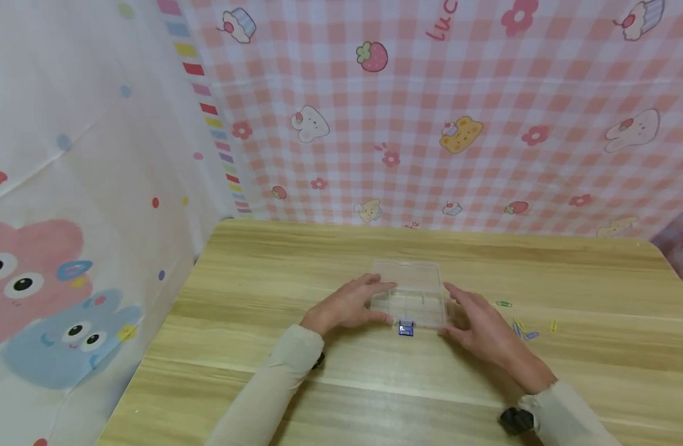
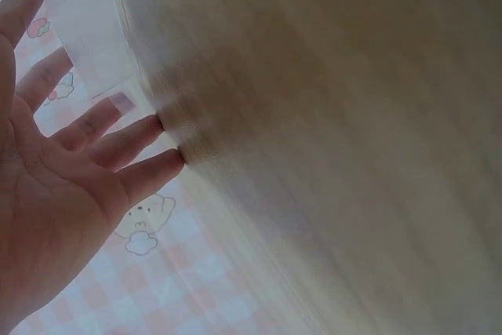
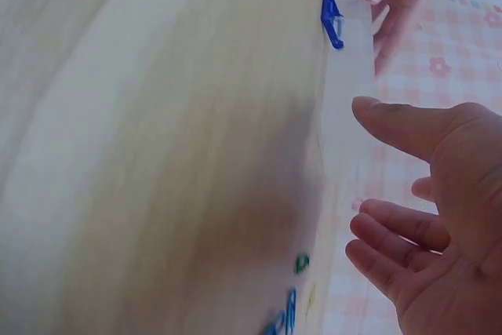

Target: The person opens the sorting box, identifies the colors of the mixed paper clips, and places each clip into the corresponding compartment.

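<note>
Between my hands on the wooden table sits a clear plastic box (image 1: 406, 306) with divided compartments. Its see-through lid (image 1: 406, 277) stands open at the back, and a blue latch (image 1: 406, 328) hangs at the front edge. My left hand (image 1: 355, 302) lies along the box's left side, thumb at the front corner and index finger reaching over the side. On the other side, my right hand (image 1: 483, 325) has its fingers spread by the right edge, thumb near the front corner. In the right wrist view, the right thumb (image 3: 400, 127) points at the box's front wall.
To the right of my right hand lie several small paper clips: a green one (image 1: 504, 304), a yellow one (image 1: 553, 326) and blue ones (image 1: 531, 336) beside another yellow. A pink checked cloth (image 1: 341, 148) hangs behind the table (image 1: 252, 384). A white patterned cloth (image 1: 113, 186) hangs at left.
</note>
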### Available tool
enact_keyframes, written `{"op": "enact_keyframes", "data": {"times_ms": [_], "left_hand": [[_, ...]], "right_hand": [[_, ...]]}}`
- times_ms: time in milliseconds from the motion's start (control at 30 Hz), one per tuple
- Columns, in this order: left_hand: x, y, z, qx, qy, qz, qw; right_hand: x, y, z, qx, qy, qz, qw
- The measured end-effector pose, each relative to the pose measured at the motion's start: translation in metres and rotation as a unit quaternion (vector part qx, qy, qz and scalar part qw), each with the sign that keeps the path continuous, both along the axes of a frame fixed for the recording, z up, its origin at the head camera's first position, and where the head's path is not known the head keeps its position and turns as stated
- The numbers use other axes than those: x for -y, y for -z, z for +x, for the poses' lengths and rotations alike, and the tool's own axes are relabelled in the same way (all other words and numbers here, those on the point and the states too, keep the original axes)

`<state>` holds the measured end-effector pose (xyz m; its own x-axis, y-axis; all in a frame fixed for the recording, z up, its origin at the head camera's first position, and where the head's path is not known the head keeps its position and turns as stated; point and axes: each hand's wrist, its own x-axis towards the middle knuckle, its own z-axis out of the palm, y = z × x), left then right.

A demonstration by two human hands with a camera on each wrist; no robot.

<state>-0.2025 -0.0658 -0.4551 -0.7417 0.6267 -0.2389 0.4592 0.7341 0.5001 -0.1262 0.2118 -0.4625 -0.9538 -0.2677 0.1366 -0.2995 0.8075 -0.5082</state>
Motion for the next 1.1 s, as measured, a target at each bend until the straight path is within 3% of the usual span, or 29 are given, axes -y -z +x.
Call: {"op": "enact_keyframes", "data": {"times_ms": [100, 400, 500, 733, 1100], "left_hand": [[0.000, 0.000, 0.001, 0.000, -0.001, 0.000, 1.0000], [-0.001, 0.000, 0.000, -0.006, 0.001, -0.004, 1.0000], [-0.001, 0.000, 0.000, -0.005, 0.001, -0.005, 1.0000], [0.000, -0.001, 0.000, 0.001, 0.001, -0.003, 1.0000], [-0.001, -0.001, 0.000, 0.006, -0.005, -0.006, 1.0000]], "right_hand": [[-0.008, -0.001, 0.003, -0.020, 0.000, -0.007, 1.000], [-0.043, -0.005, 0.010, -0.141, 0.003, -0.034, 0.989], [-0.058, -0.005, 0.013, -0.155, 0.018, -0.035, 0.987], [-0.091, -0.005, 0.021, -0.123, 0.080, -0.038, 0.988], [-0.129, 0.002, 0.031, -0.065, 0.132, -0.038, 0.988]]}}
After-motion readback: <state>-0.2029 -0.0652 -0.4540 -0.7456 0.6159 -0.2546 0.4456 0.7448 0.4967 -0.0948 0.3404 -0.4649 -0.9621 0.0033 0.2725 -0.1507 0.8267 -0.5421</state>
